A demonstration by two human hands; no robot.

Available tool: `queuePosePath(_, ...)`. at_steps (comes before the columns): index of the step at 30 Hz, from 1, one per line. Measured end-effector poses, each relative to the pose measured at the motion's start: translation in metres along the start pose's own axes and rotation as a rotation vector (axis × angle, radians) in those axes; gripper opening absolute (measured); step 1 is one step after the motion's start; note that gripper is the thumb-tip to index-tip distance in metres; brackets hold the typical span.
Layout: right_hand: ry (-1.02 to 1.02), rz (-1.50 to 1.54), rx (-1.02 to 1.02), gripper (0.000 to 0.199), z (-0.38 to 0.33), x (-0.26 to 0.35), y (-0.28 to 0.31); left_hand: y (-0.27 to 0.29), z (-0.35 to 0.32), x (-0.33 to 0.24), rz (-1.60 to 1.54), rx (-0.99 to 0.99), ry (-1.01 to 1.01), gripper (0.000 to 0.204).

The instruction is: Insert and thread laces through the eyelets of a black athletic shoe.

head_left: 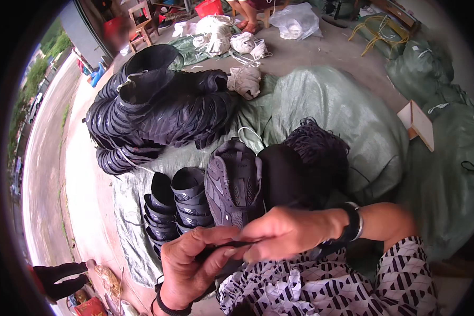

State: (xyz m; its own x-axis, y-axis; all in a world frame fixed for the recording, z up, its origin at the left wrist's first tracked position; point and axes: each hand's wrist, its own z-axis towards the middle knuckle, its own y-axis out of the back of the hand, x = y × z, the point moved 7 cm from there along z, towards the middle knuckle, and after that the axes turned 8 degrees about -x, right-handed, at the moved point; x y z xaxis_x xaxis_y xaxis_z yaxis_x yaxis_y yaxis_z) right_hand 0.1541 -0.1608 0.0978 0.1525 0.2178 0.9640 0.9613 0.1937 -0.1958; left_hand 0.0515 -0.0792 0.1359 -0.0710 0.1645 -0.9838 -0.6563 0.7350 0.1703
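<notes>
Hands low in the view, meeting just below centre. Left hand (192, 263) at about 7 o'clock, fingers (210, 237) curled nearly shut, pinching a thin dark lace (237, 244) between thumb and forefinger; dark band at the wrist. Right hand (282, 231) at about 5 o'clock, reaching across toward 9, fingers closed on the same lace, tips touching those of the left hand; black wristwatch (354, 221) on the wrist behind it.

Directly above both hands, at 12 o'clock from them, a dark grey shoe upper (234, 181), toe pointing up, heel end just behind the knuckles and seemingly touching them. Whether the lace is threaded into it, hard to tell. At 3 o'clock from the upper, a rounded black piece, and beyond that a bundle of black laces (313, 150) in a tangled heap. At 9 o'clock from the upper, two short stacks of finished dark uppers (176, 203), nested upright, just beside it.

Further off at 11 o'clock, a large pile of black soles (152, 108), tied in bunches. Underneath everything, a pale green woven sack (342, 105) spread over a bulging heap. At 2 o'clock, near the rim, a small open cardboard box (418, 124). At 12 o'clock, far back, white bags (216, 31) on the concrete floor. At the lower edge, black-and-white patterned clothing (321, 287) over the lap.
</notes>
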Motion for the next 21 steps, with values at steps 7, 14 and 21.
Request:
queuePosePath(7, 0.136, -0.105, -0.795, 0.022, -0.143, 0.041, 0.192, 0.038, -0.014, 0.084, -0.037, 0.129, 0.345, 0.017)
queuePosePath(14, -0.207, -0.924, -1.506, 0.022, -0.284, 0.04, 0.343, 0.037, 0.009, 0.13, 0.033, 0.15, 0.341, 0.016)
queuePosePath(21, 0.133, -0.403, -0.738, 0.03, -0.048, -0.013, 0.165, -0.025, 0.02, 0.098, 0.252, 0.209, 0.181, 0.011)
